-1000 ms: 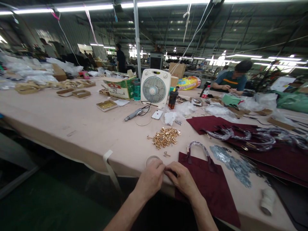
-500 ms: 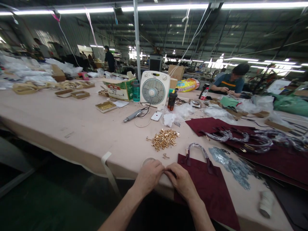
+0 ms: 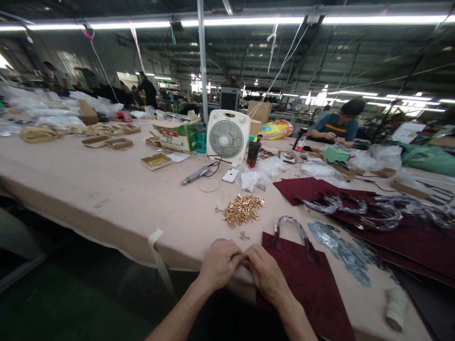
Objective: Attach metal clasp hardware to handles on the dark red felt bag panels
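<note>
At the table's near edge my left hand (image 3: 221,263) and my right hand (image 3: 266,272) meet, fingertips pinched together. Whatever they grip is hidden by the fingers. Partly behind my left hand lies a round, pale ring-like object (image 3: 217,241). Just beyond the hands sits a small gold fitting (image 3: 243,235), and past it a heap of gold metal fittings (image 3: 242,210). A dark red bag panel (image 3: 313,289) lies beside and partly under my right wrist, its handle (image 3: 292,220) wrapped in clear plastic.
Thin grey metal pieces (image 3: 343,251) are spread right of the panel, near a pale cylindrical roll (image 3: 395,309). More red panels (image 3: 419,241) are stacked at right. Beyond stand a box fan (image 3: 227,135), an electric screwdriver (image 3: 195,175) and a phone (image 3: 231,175). A co-worker (image 3: 336,125) sits across.
My hands have drawn closer, the fingers now overlapping more, and the right hand has turned slightly. The whole view has shifted a little downward. Things on the table stay in place.
</note>
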Motion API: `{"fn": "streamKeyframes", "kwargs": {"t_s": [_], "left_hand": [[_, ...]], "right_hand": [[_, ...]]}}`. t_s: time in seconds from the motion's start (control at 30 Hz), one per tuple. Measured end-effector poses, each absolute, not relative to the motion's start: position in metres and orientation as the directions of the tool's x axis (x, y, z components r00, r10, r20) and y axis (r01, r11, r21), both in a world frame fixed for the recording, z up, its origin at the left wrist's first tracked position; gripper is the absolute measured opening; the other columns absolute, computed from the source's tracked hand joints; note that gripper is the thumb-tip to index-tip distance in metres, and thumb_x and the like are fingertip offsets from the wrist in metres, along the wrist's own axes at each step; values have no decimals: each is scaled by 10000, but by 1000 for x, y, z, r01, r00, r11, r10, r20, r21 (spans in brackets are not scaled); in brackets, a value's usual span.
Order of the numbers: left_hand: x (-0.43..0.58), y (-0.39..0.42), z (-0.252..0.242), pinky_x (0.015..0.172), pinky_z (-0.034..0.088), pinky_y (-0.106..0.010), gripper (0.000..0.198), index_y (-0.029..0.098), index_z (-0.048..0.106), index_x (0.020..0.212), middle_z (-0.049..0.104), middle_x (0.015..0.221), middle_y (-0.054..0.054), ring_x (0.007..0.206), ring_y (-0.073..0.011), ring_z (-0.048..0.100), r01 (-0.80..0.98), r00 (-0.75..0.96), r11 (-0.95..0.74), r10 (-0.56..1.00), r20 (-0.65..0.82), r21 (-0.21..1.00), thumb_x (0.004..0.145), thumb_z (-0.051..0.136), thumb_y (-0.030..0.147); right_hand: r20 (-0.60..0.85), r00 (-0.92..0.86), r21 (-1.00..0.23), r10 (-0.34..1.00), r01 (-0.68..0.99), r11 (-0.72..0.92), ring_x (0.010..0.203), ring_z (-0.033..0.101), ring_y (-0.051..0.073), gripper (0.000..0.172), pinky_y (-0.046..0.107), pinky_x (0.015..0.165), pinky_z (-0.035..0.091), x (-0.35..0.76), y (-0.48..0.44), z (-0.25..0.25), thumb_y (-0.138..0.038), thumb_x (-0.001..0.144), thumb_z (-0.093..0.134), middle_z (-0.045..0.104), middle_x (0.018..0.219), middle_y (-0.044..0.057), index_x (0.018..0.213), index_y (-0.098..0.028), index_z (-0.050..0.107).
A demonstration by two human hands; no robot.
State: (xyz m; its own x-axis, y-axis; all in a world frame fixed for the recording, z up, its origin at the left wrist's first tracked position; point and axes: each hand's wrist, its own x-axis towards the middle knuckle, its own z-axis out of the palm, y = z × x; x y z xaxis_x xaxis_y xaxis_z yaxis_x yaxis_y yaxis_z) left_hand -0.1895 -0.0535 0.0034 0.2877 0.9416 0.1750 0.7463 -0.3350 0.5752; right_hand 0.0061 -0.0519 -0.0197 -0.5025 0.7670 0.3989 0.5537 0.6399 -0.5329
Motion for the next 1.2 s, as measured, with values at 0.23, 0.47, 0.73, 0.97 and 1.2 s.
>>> {"fn": "streamKeyframes", "kwargs": {"t_s": [0.23,0.47,0.73,0.97,1.2], "left_hand": [[-201,-40,-5,792,461,-312,200,245,703,937,700,961,-36,930,-206,642,809,318,-434,890,326,396,1029,526,239],[-285,1,-7,848,512,-299,261,287,749,1072,692,992,-41,957,-199,650,797,395,-500,855,335,338,1039,491,270],[-314,14,-7,1024,529,-380,558,304,395,1584,652,1323,-66,1150,-226,653,772,425,-522,848,316,362,1036,488,258],[-243,0,-9,1177,454,-465,540,278,438,1529,542,1493,-101,1381,-267,536,767,320,-537,794,517,350,1010,586,305],[-160,-5,-17,968,557,-379,266,225,671,1215,677,1162,-75,1101,-229,644,717,319,-474,875,364,511,981,575,144]], "right_hand": [[450,-200,-779,870,388,492,846,605,218,172,317,792,494,18,-51,-18,-320,1048,517,633,903,46,934,-249,624],[186,215,-982,959,39,182,664,519,169,365,272,609,434,38,-37,-30,-569,908,721,570,730,-5,965,-212,669],[146,208,-984,967,-74,164,675,510,160,366,272,622,431,39,-37,-26,-548,879,769,565,741,-7,954,-204,671],[119,206,-983,971,-114,144,679,486,158,343,269,627,412,41,-32,-34,-538,887,766,559,758,-13,980,-220,677],[163,194,-980,967,-81,182,638,516,173,355,288,602,456,45,-33,-39,-569,879,754,578,730,-9,966,-234,678]]}}
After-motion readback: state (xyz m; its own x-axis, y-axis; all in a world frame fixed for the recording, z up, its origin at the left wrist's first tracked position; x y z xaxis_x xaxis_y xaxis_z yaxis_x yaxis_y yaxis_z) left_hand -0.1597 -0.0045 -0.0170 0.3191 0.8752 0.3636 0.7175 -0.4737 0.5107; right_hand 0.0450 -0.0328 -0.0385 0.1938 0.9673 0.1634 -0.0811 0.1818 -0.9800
